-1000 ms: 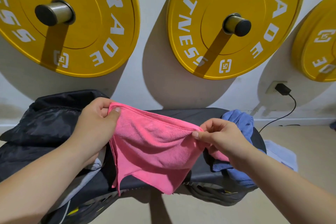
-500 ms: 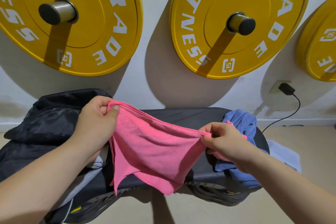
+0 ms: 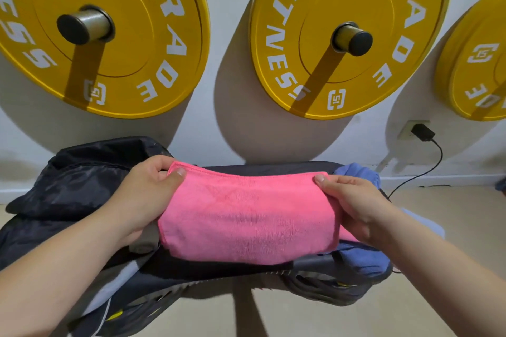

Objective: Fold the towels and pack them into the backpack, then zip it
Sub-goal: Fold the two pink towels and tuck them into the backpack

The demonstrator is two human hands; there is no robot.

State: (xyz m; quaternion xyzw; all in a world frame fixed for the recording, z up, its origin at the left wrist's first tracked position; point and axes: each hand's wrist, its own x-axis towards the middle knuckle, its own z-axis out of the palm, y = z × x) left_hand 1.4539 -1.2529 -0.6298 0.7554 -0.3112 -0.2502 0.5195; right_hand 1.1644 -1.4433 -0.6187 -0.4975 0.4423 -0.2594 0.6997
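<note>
A pink towel (image 3: 246, 216) is stretched flat and taut between my two hands above a dark padded bench (image 3: 262, 167). My left hand (image 3: 142, 197) pinches its left edge, thumb on top. My right hand (image 3: 353, 202) pinches its right edge the same way. A black backpack (image 3: 74, 189) lies crumpled on the bench at the left, partly behind my left hand. A blue towel (image 3: 361, 254) sits bunched at the bench's right end, partly under the pink towel and my right hand.
Yellow weight plates (image 3: 347, 35) hang on pegs on the white wall just behind the bench. A black charger (image 3: 423, 133) with its cable is plugged in at the right. Beige floor (image 3: 451, 213) lies to the right and below.
The pink towel was sagging with a loose corner hanging down; it is now pulled wide and flat. My right hand moved right and my left shifted slightly, spreading the towel.
</note>
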